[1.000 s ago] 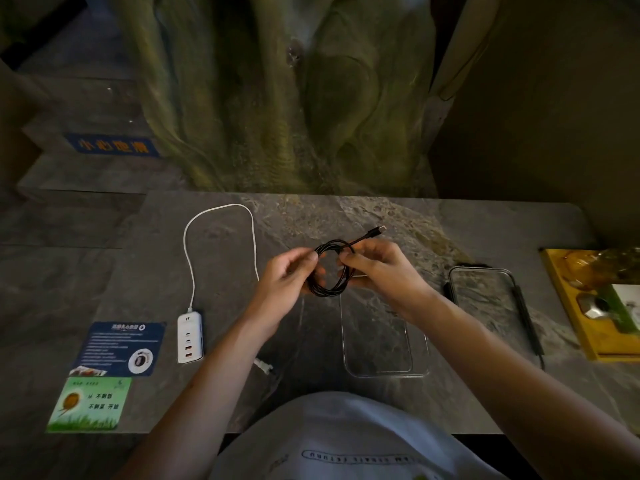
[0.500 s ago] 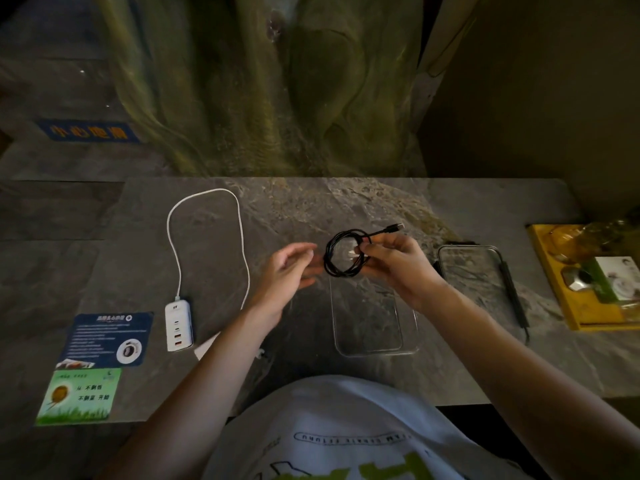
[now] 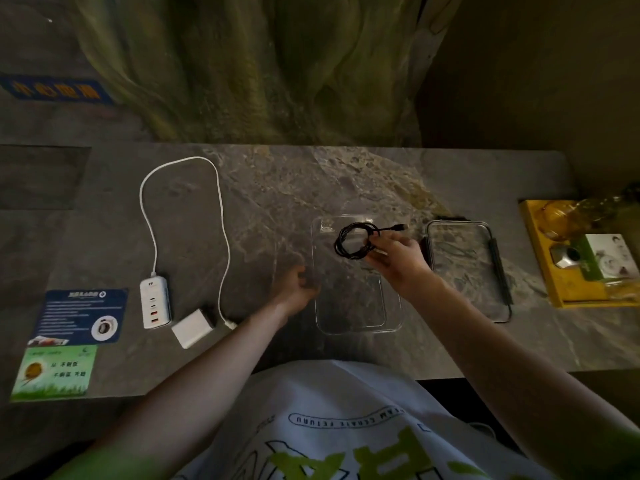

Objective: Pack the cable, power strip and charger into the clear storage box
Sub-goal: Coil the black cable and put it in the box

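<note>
Notably, left hand blurred; right hand pinches cable.

Blue card and green card left, yellow tray right.

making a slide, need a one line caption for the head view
Right hand holds the coiled cable over the clear box; power strip and charger lie to its left.
</note>
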A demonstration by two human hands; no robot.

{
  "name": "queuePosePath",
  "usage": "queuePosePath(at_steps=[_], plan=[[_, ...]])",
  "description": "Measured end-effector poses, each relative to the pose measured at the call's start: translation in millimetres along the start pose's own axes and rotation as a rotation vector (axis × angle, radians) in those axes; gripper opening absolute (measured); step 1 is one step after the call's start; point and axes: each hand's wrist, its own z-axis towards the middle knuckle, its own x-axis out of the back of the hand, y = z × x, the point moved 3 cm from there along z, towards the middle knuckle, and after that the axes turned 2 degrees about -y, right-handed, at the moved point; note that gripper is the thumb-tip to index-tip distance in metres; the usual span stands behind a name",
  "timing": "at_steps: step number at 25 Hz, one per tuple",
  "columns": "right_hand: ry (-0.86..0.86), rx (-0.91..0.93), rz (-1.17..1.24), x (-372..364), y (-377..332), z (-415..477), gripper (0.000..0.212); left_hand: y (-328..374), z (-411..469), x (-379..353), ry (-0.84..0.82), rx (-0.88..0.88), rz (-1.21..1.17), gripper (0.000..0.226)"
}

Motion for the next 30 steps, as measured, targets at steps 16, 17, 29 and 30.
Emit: queuePosePath(at_steps=[16,17,29,30], plan=[[0.132,-0.163,-0.106,-3.7,50.0,77.8,0.006,4.1,16.9,-13.0,-0.029,-0.051,0.257,0.057],[0.133,-0.166,-0.103,-5.3,50.7,81.4,0.008,4.1,17.4,-12.8,-0.025,-0.054,0.245,0.056],[0.159,-0.252,-0.188,-9.7,62.9,118.9,0.018,8.8,12.0,-11.6,-0.066,-0.106,0.180,0.056],[0.157,-0.259,-0.191,-9.7,64.8,120.7,0.018,8.9,11.4,-11.6,-0.070,-0.108,0.183,0.057]])
